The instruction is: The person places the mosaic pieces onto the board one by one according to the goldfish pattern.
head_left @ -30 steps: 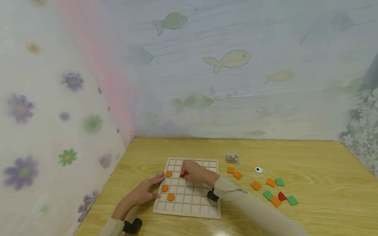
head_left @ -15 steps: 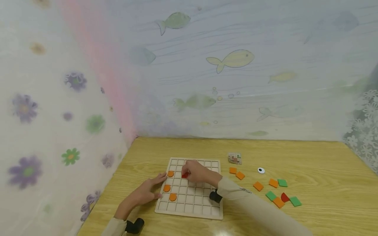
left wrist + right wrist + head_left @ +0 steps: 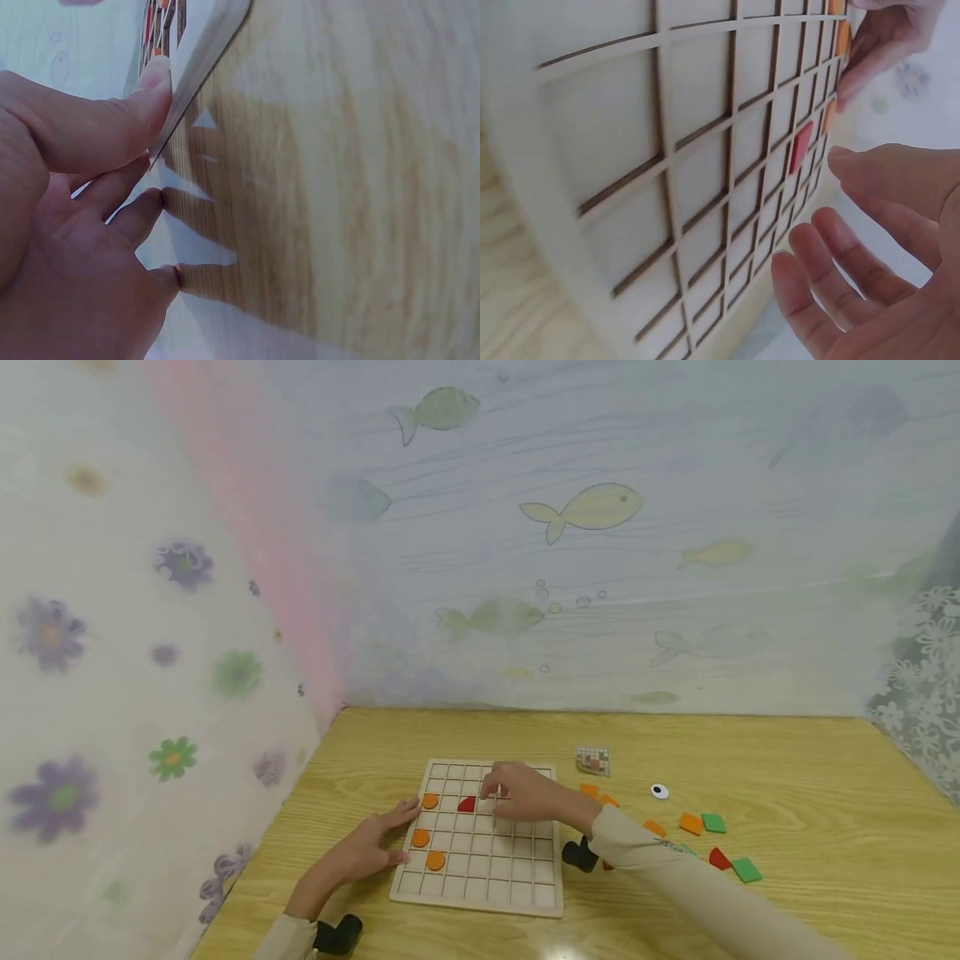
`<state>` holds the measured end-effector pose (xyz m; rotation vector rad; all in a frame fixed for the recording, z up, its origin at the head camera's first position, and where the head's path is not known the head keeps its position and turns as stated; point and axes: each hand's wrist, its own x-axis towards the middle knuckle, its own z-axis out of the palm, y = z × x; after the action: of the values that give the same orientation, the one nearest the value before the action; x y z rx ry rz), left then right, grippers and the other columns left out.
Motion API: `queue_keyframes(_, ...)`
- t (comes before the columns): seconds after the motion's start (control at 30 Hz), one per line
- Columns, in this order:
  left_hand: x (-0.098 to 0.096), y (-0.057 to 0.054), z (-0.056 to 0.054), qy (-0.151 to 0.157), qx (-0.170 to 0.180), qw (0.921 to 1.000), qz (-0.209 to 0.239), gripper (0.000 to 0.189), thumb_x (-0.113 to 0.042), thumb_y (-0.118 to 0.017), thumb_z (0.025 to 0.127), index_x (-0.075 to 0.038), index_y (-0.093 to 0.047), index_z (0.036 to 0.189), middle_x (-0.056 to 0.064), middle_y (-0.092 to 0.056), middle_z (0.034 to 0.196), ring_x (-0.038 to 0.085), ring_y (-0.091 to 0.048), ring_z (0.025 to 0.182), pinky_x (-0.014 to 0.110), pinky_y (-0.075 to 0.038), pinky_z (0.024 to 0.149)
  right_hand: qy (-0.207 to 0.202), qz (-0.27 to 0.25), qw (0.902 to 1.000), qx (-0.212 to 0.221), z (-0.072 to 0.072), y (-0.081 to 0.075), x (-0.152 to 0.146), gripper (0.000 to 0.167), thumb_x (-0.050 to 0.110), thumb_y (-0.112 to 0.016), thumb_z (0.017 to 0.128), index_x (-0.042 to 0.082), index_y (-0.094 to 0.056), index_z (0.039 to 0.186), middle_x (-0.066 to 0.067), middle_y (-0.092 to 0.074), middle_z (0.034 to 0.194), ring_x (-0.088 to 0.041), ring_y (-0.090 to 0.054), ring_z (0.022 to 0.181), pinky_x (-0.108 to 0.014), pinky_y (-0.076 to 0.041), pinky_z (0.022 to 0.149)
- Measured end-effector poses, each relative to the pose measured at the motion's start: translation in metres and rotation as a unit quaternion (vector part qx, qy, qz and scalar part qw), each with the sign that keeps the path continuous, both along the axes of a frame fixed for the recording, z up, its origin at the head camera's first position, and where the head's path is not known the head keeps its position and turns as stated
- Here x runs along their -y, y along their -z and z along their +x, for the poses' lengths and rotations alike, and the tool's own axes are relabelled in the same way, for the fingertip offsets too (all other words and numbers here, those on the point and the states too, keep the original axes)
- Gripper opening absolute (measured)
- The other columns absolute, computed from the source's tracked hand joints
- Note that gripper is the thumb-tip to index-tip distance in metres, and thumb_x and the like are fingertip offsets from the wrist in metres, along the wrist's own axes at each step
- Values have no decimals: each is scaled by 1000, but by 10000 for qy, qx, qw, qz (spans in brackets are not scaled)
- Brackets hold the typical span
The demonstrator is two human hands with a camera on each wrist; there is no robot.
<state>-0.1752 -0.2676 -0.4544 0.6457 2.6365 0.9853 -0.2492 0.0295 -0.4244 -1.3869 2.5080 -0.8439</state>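
Observation:
A pale wooden grid board [image 3: 480,902] lies on the table. In one of its squares sits a red quarter-round piece [image 3: 467,804], also seen lying in the grid in the right wrist view. My right hand [image 3: 525,795] hovers just right of that piece, thumb and fingers apart with nothing between them. At the board's left edge rests my left hand [image 3: 369,847], fingers spread. Its thumb [image 3: 112,127] touches the board's edge in the left wrist view. Three orange discs, an upper one [image 3: 431,801], a middle one [image 3: 420,838] and a lower one [image 3: 436,861], occupy squares near the left side.
Right of the board lie orange squares [image 3: 691,824], green squares [image 3: 746,870], another red quarter-round piece [image 3: 719,858] and a white eye disc [image 3: 659,792]. A small pattern card [image 3: 593,762] lies behind them. My right sleeve [image 3: 675,868] covers some loose pieces. A painted wall borders the table.
My right hand has let go of the red quarter-round piece, leaving it in the grid, and has moved right with its fingers parted. My left hand stays at the board's edge.

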Motion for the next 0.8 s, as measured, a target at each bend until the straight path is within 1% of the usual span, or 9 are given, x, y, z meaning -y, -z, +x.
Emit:
queue_keyframes(0.13,0,-1,0,-15,4,10000,-10,67,-5,-66,87,1,-34,145,18,-21,153,40,-16,140,60,-20,107,129,-4,9999,-32,3,-3,-16,18,4,-64,86,5,-69,103,-7,-60,99,-22,-57,85,-28,-49,71)
queue_keyframes(0.3,-1,0,0,-7,15,10000,-5,67,-5,-66,87,2,-34,145,18,-21,153,40,-16,139,60,-21,107,258,-47,9996,-77,6,-2,-39,17,2,-64,86,4,-69,102,-8,-59,96,-22,-56,82,-29,-49,68)
queue_keyframes(0.47,0,2,0,-2,58,10000,9,67,-8,-65,88,0,-33,146,17,-21,154,39,-15,140,59,-21,107,551,-137,9984,17,8,1,-62,17,2,-65,86,5,-68,102,-6,-58,98,-20,-55,81,-30,-48,68)
queue_keyframes(0.53,1,2,0,-14,36,10000,-1,67,-9,-65,88,-1,-33,146,16,-21,154,39,-15,140,59,-21,107,633,-218,9978,27,9,0,-71,16,2,-64,86,5,-68,101,-7,-58,98,-21,-55,81,-33,-45,72)
queue_keyframes(0.63,1,2,-1,-24,-1,10000,-14,67,-9,-66,88,-1,-33,146,16,-22,154,39,-16,140,59,-20,108,728,-338,9968,-19,10,1,-84,16,3,-63,86,5,-69,101,-7,-58,97,-22,-55,81,-35,-44,72)
queue_keyframes(0.7,1,2,-1,-22,-26,10000,-32,67,-8,-66,87,-1,-33,146,15,-22,154,38,-16,140,59,-20,108,797,-399,9960,-50,10,3,-93,16,3,-62,86,5,-69,100,-7,-59,96,-22,-54,80,-34,-43,72)
queue_keyframes(0.73,0,2,-1,-27,-28,10000,-35,68,-8,-66,87,-1,-33,146,15,-22,154,39,-16,140,59,-19,108,841,-401,9956,-80,10,4,-97,16,3,-62,85,5,-69,100,-7,-59,95,-20,-54,79,-34,-45,71)
queue_keyframes(0.77,0,2,-1,-30,-36,10000,-44,68,-8,-66,87,-1,-33,146,15,-22,154,38,-16,140,60,-17,108,858,-433,9953,-129,10,6,-101,16,3,-63,85,5,-69,99,-7,-60,94,-22,-56,82,-36,-49,74)
queue_keyframes(0.8,0,2,0,-34,-46,10000,-52,68,-9,-66,87,-1,-34,146,15,-22,154,38,-16,140,62,-16,108,895,-433,9949,-162,10,7,-105,15,3,-63,84,5,-69,99,-6,-61,94,-22,-56,81,-36,-49,73)
